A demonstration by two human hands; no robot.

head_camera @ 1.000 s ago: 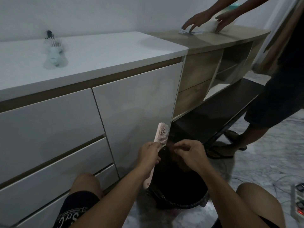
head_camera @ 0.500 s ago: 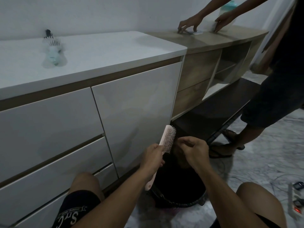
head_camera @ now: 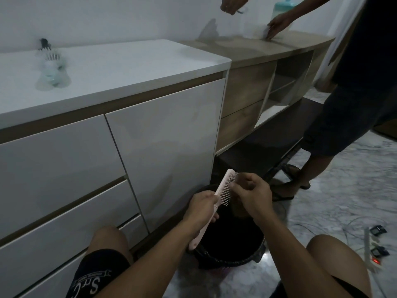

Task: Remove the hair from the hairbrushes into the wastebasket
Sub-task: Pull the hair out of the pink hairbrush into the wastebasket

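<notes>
The right hand [head_camera: 254,195] has slid up along the bristles since a moment ago, and it's now bunched at the far end of the brush [head_camera: 223,191]. Its fingers are curled and pinched together right against the bristle tips; whether any hair is caught between them, I cannot tell. The left hand [head_camera: 203,208] is wrapped tight round the brush's handle, holding the pink brush tilted, head pointing up and away, bristles facing right. Both hands hang directly over the black bin [head_camera: 231,252], which sits on the floor between the person's knees, just near the white cabinet [head_camera: 163,134]. Far left on the counter [head_camera: 120,65] lies another brush [head_camera: 50,65], pale and blurred, well apart from the action. On the right a second person [head_camera: 352,108] stands reaching both arms over the wooden shelf unit [head_camera: 253,91].
</notes>
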